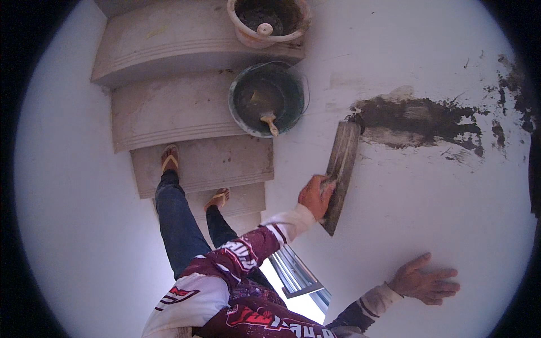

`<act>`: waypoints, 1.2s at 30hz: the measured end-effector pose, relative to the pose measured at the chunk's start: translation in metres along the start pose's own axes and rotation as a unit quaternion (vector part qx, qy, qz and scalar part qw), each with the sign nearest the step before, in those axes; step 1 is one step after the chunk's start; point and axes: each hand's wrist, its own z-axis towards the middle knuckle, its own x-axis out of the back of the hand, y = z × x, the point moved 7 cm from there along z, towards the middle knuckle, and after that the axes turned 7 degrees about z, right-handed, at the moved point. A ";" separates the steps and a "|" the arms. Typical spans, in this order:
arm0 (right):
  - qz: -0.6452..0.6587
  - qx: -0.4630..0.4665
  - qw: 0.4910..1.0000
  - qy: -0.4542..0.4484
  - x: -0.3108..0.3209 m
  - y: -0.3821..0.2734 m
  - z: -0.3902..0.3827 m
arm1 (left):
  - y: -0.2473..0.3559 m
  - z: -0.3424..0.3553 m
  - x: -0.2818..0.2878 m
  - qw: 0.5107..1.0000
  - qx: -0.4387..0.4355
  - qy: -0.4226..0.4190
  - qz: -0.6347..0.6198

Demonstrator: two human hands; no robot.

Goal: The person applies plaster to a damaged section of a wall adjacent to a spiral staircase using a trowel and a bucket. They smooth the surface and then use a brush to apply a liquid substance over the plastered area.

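I judge this smoothing: left hand (317, 197) gripping trowel (344, 163) at patch (420, 119), right hand (426, 281) spread wide on wall (394, 214); next stroke calls for even pressure.

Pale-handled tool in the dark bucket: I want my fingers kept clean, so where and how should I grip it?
Probably by the outer end of its pale handle, coming from above the bucket's near rim: that end reaches the rim, while the other points inward.

Matt, scuffed trowel (346, 159) (metal, apparently).
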 end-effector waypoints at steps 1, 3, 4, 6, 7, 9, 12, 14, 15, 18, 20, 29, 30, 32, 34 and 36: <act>-0.003 0.002 1.000 0.002 0.000 0.000 0.000 | 0.002 0.013 0.003 1.000 -0.006 0.012 0.008; -0.002 0.000 1.000 -0.001 -0.003 0.000 -0.001 | 0.013 0.036 0.014 0.999 -0.016 0.037 0.026; -0.003 -0.005 1.000 -0.005 -0.002 -0.001 0.000 | 0.017 0.043 0.013 0.999 -0.016 0.023 0.028; 0.002 -0.009 1.000 -0.013 -0.001 -0.001 0.001 | 0.022 0.051 0.011 0.999 -0.014 -0.004 0.032; 0.007 -0.010 1.000 -0.017 -0.001 -0.001 0.001 | 0.025 0.048 0.010 0.999 -0.004 -0.021 0.049; 0.009 -0.007 1.000 -0.019 -0.002 -0.001 0.000 | 0.029 0.039 0.008 0.995 0.016 -0.055 0.085; 0.008 -0.001 1.000 -0.015 -0.003 -0.003 0.000 | 0.022 0.004 -0.003 0.988 0.023 -0.113 0.107; 0.007 -0.009 1.000 -0.020 -0.001 -0.003 0.001 | 0.020 -0.024 -0.005 0.989 0.035 -0.126 0.072; 0.006 -0.008 1.000 -0.024 -0.001 -0.003 0.002 | 0.021 -0.033 -0.006 0.989 0.040 -0.132 0.052; 0.006 -0.007 1.000 -0.028 0.001 -0.002 0.004 | 0.016 -0.036 0.002 0.996 0.027 -0.078 0.033; 0.009 -0.011 0.999 -0.030 0.000 -0.004 0.004 | 0.023 -0.019 0.008 0.998 0.000 -0.050 0.028; 0.011 -0.011 0.999 -0.048 0.001 -0.004 0.004 | 0.059 0.033 -0.008 0.998 -0.017 -0.040 0.037; 0.007 -0.005 0.999 -0.045 0.000 -0.004 0.004 | 0.058 0.027 -0.015 0.998 -0.010 -0.054 0.037; -0.001 0.006 0.999 -0.040 -0.002 -0.002 0.002 | 0.050 0.007 -0.025 0.995 0.011 -0.087 0.039; 0.004 0.000 0.999 -0.043 0.000 -0.003 0.003 | 0.036 -0.025 -0.033 0.991 0.039 -0.122 0.041; 0.007 -0.004 0.999 -0.047 0.000 -0.006 0.004 | 0.020 -0.052 -0.033 0.994 0.028 -0.107 0.014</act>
